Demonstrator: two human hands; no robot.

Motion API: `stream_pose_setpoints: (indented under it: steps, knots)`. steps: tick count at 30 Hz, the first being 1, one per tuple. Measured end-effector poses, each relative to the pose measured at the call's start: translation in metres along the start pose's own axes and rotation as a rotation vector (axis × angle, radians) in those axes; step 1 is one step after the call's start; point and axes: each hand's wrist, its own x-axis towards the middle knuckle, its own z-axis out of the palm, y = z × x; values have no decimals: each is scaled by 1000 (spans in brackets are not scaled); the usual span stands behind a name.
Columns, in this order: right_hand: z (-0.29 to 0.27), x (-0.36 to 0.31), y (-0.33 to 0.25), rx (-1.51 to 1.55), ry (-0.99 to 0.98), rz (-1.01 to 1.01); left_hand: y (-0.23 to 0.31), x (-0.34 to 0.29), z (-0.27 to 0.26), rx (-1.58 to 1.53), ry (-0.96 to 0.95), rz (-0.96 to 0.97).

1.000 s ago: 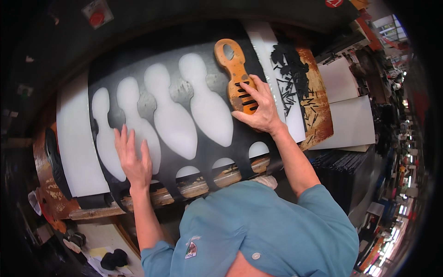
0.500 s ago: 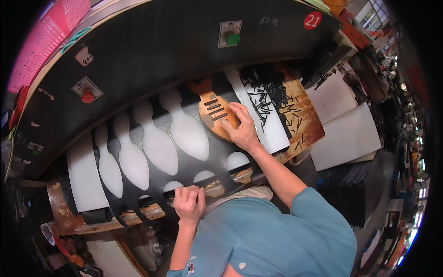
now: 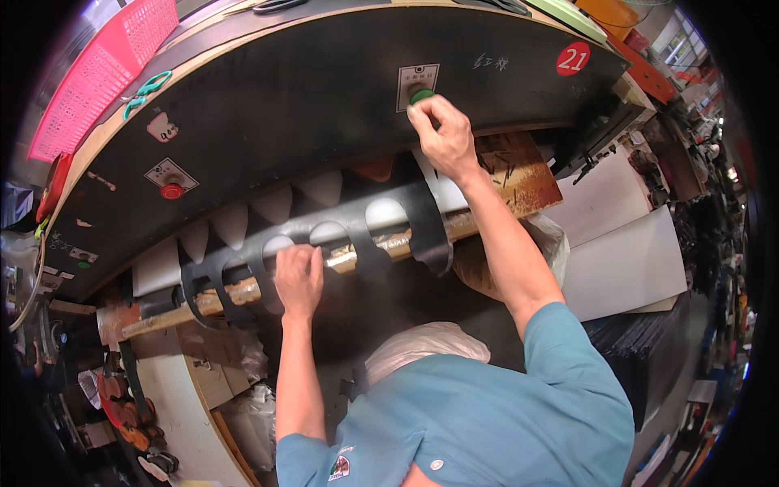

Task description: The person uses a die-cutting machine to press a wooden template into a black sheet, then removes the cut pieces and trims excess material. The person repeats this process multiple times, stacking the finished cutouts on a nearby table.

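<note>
My right hand [image 3: 445,138], loosely curled, touches the lower edge of the green push button [image 3: 421,94] on the machine's dark front panel [image 3: 308,77]. My left hand [image 3: 298,280] is closed at the near edge of a black sheet [image 3: 369,203], its fingertips largely hidden. Rounded cut-outs run across this sheet, and the white board [image 3: 385,213] beneath shows through them. Only the tip of an orange-brown cutting die [image 3: 375,169] shows; the machine front hides the remainder.
A red button [image 3: 171,191] sits on the panel's left. Above it are a pink plastic basket [image 3: 101,77] and green-handled scissors [image 3: 148,91]. Large white sheets [image 3: 621,264] lie at right over a dark stack [image 3: 649,349]. Plastic bags hang below the worn wooden edge [image 3: 345,258].
My right hand has left the cutting die and moved up to the green button. The machine front now covers most of the die. My left hand stays at the sheet's near edge.
</note>
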Motion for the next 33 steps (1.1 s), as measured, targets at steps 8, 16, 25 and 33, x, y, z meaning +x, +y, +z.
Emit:
stream_pose_setpoints:
  steps: [8, 16, 25, 33]
  knots:
    - [-38, -168, 19, -263, -35, 80, 21, 3, 8, 81, -6, -113]
    - [-37, -150, 24, -269, -43, 142, 24, 21, 11, 82, -14, -135]
    - [-33, -156, 28, -202, -58, 156, 21, 12, 12, 39, -41, -125]
    - [-51, -175, 0, -126, -167, 354, 27, -19, 0, -4, -61, -167]
